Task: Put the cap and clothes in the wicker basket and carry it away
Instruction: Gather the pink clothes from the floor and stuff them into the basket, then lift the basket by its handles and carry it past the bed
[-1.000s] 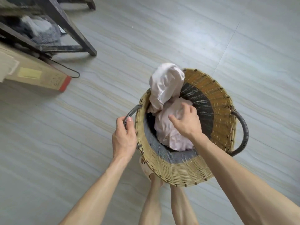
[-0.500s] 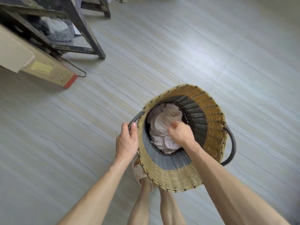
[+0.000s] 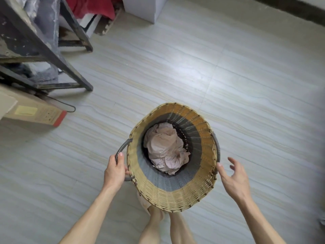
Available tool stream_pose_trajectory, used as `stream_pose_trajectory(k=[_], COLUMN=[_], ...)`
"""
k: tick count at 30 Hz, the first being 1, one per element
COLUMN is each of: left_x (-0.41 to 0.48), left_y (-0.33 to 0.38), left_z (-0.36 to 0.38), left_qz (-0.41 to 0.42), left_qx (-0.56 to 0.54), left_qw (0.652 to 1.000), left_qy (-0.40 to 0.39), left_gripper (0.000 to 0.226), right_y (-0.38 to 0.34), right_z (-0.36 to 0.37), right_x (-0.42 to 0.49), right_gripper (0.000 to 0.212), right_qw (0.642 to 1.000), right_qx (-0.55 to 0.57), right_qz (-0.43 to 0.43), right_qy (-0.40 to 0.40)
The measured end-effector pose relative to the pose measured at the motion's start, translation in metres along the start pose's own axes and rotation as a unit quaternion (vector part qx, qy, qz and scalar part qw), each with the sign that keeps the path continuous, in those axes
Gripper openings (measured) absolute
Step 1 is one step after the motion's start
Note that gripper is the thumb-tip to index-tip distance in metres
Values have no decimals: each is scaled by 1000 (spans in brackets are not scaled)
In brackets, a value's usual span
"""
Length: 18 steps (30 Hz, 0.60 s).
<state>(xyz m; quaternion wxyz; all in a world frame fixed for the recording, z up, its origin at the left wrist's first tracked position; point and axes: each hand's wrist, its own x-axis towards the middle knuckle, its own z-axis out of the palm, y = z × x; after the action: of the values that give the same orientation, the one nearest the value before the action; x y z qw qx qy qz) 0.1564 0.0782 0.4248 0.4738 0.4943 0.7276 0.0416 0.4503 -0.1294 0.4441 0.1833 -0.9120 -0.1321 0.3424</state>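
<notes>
My left hand (image 3: 115, 170) is wrapped around the grey left handle (image 3: 121, 150) of the wicker basket (image 3: 175, 192), which tilts toward me above the tiled floor (image 3: 246, 85). The pale pink clothes (image 3: 167, 148) lie crumpled deep inside it. My right hand (image 3: 234, 178) is open, fingers spread, just beside the basket's right rim near the other handle (image 3: 217, 147), one fingertip at the weave.

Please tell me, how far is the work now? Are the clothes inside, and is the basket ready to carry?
Done: the pale clothes lie deep inside the wicker basket; the cap cannot be made out. In hand: the left hand is closed on the left handle, while the right hand is open beside the right handle. Left: grasp it and carry the basket away.
</notes>
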Motion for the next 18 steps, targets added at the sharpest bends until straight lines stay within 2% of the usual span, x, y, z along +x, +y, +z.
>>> stream_pose_trajectory(k=[2, 5, 9, 14, 18], left_x=[1, -7, -35, -106, -192], left_y=[-1, 12, 62, 144, 185], left_z=[0, 0, -2, -34, -45], left_qz=[-22, -52, -80, -1, 66], left_qx=[-5, -25, -57, -44, -39], left_qw=[1000, 998, 991, 982, 961], left_qy=[-9, -20, -88, -184, -266], left_gripper=[36, 32, 32, 22, 19], right_y=[-9, -28, -35, -16, 30], right_z=[6, 8, -29, -124, -189], right_x=[3, 3, -18, -105, -222], right_gripper=[51, 24, 32, 30, 30], right_qw=[996, 987, 970, 944, 871], right_qx=[80, 143, 228, 307, 455], right_qz=[15, 47, 87, 102, 104], right_qy=[-24, -47, -5, 65, 157])
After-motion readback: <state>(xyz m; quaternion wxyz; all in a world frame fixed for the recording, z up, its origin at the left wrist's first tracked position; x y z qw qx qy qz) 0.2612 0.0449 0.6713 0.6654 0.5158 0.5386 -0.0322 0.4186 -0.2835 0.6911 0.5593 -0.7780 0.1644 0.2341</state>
